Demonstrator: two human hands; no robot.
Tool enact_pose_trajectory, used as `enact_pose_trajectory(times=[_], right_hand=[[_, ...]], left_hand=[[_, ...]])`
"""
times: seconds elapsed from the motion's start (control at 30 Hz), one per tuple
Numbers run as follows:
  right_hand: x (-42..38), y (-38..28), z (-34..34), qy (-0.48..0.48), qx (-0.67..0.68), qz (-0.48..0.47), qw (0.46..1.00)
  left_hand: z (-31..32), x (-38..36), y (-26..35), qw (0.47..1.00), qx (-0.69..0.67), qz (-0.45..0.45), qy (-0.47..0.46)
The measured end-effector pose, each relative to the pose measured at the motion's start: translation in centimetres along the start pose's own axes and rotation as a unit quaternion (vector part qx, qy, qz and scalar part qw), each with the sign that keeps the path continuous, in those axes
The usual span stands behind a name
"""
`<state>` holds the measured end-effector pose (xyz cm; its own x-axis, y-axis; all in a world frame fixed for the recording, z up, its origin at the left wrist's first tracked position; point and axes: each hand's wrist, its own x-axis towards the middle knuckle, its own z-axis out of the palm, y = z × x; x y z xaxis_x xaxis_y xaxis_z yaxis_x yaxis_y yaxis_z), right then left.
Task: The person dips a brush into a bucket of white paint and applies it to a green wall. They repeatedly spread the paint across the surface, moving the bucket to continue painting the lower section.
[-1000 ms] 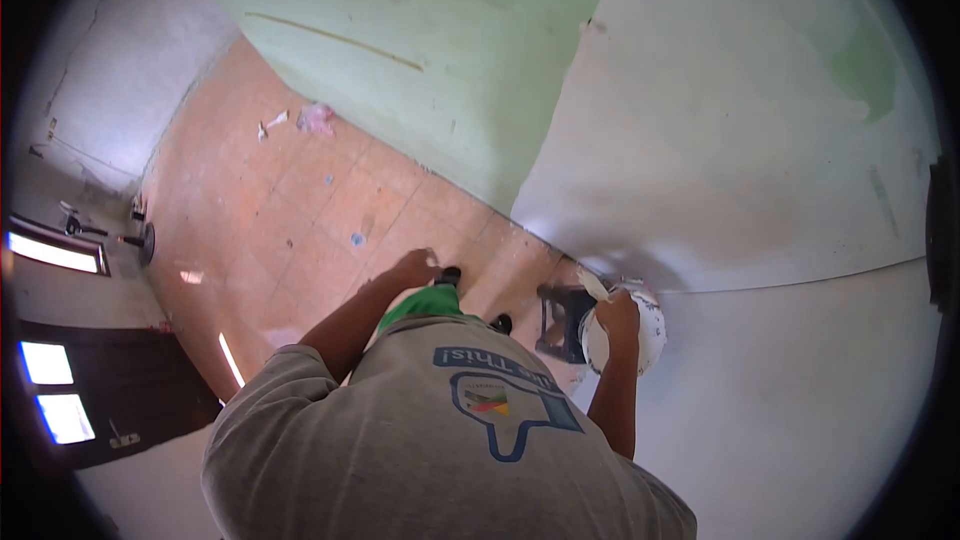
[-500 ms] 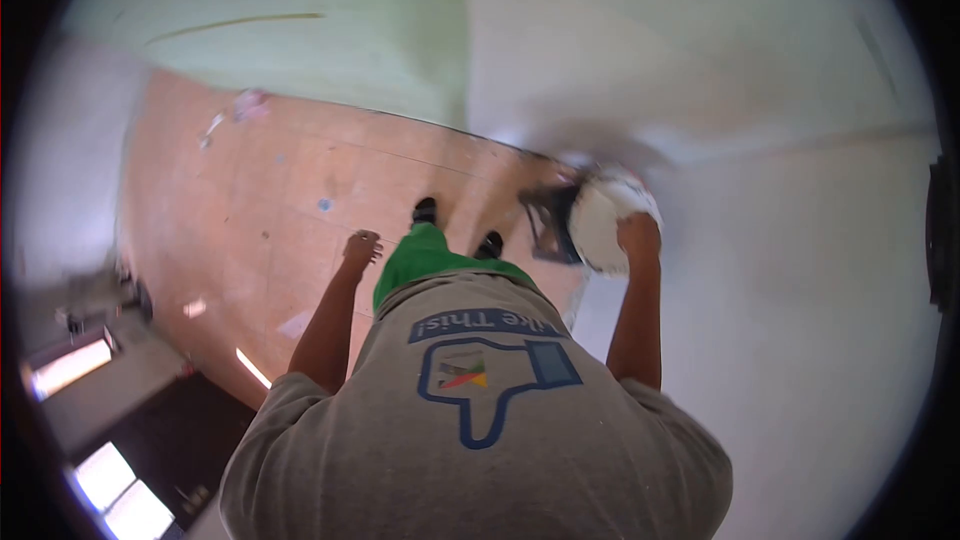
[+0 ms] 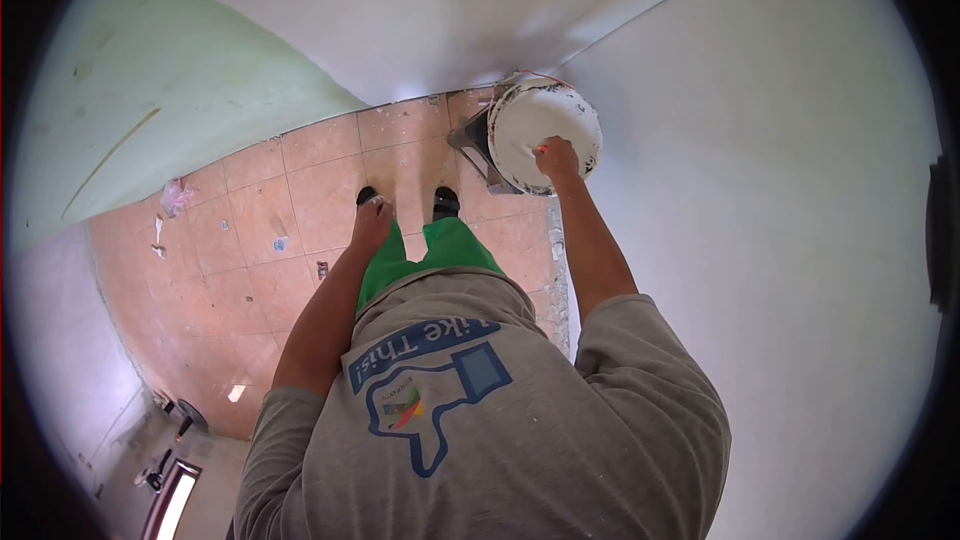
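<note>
A round bucket [image 3: 514, 120] full of a white, paint-like substance stands at the upper right, its rim spattered. My right hand [image 3: 559, 159] reaches over its near side, fingers closed round a small orange-ended handle [image 3: 541, 149]; the tool's other end is lost against the white contents. Lower and to the left, my left hand [image 3: 373, 225] hangs in front of the green trousers [image 3: 440, 245], with its fingers curled in and nothing visible in them. Beneath the bucket, a dark stand [image 3: 476, 145] shows at its left side.
White wall [image 3: 720, 200] rises close on the right, meeting another wall behind the bucket. Pale green wall [image 3: 190, 70] runs along the far left. The tiled floor [image 3: 260, 285] carries a crumpled pink plastic bag [image 3: 177, 197] and small scraps. A fan [image 3: 188, 418] stands at lower left.
My view has turned, so the bucket and my right hand appear farther left and higher. My right hand stays over the bucket; my left hand has come closer to my legs, its fingers drawn in.
</note>
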<state>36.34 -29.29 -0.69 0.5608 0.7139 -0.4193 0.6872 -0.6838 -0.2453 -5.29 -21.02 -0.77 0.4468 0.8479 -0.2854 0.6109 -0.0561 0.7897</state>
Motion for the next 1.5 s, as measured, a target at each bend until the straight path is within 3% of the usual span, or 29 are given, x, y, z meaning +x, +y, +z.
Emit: enact_pose_trajectory(times=[0.13, 0.2, 0.53, 0.6, 0.73, 0.87, 0.93, 0.97, 1.03, 1.07, 1.13, 1.17, 1.2, 1.27, 1.33, 1.4, 1.43, 1.5], right_hand=[[1.0, 0.7, 2.3, -0.011, 0.007, 0.011, 1.0], [1.4, 0.7, 2.8, -0.052, -0.005, 0.034, 0.998], [2.4, 1.9, 6.3, -0.083, -0.011, 0.007, 0.997], [2.5, 2.5, 6.4, -0.061, 0.036, 0.008, 0.997], [3.1, 4.9, 5.0, -0.089, 0.086, -0.01, 0.992], [1.9, 7.0, 1.8, -0.115, 0.482, 0.05, 0.867], [0.7, 7.1, -2.1, -0.172, 0.476, 0.136, 0.852], [0.2, 7.4, -2.8, -0.17, 0.475, 0.132, 0.853], [-0.6, 7.7, -4.2, -0.209, 0.615, 0.167, 0.742], [-1.0, 7.4, -4.9, -0.206, 0.616, 0.158, 0.744], [-2.4, 6.0, -6.3, -0.222, 0.731, 0.123, 0.633], [-3.0, 5.0, -6.9, -0.219, 0.733, 0.109, 0.634], [-3.6, 3.7, -7.8, -0.238, 0.709, 0.063, 0.66], [-4.7, 0.3, -9.6, -0.227, 0.684, -0.026, 0.693], [-5.8, -5.0, -13.0, -0.171, 0.686, -0.088, 0.701], [-6.5, -10.6, -18.4, -0.126, 0.688, -0.135, 0.701], [-7.0, -12.6, -20.3, -0.1, 0.699, -0.169, 0.688], [-10.2, -16.9, -24.4, -0.067, 0.71, -0.204, 0.671]], left_hand=[[0.9, -1.0, 0.7, 0.999, -0.005, 0.015, 0.032], [1.1, -1.6, 0.1, 0.997, 0.028, -0.063, 0.047], [-0.3, 0.5, -2.5, 0.991, 0.054, -0.068, 0.099], [-0.2, 1.2, -2.7, 0.983, -0.043, -0.154, 0.092], [0.7, 2.1, -2.5, 0.987, -0.024, -0.129, 0.089], [0.8, 2.5, -0.2, 0.99, -0.018, -0.122, 0.063], [0.8, 3.1, 0.1, 0.99, -0.015, -0.123, 0.061], [0.6, 3.4, 0.3, 0.991, -0.011, -0.122, 0.055], [0.4, 4.3, 0.4, 0.991, -0.018, -0.119, 0.056], [0.1, 4.9, 0.5, 0.991, -0.022, -0.119, 0.053], [-1.0, 6.5, 1.5, 0.986, -0.085, -0.142, 0.012], [-1.8, 7.6, 2.1, 0.975, -0.144, -0.168, -0.036], [-2.8, 8.5, 2.5, 0.977, -0.145, -0.152, -0.026], [-5.1, 10.2, 3.3, 0.966, -0.196, -0.119, -0.118], [-7.7, 11.7, 4.3, 0.969, -0.217, -0.057, -0.103], [-11.5, 11.9, 8.4, 0.969, -0.225, -0.055, -0.085], [-14.1, 10.9, 11.4, 0.979, -0.185, -0.042, -0.073], [-17.8, 9.6, 14.0, 0.971, -0.229, 0.0, -0.07]])
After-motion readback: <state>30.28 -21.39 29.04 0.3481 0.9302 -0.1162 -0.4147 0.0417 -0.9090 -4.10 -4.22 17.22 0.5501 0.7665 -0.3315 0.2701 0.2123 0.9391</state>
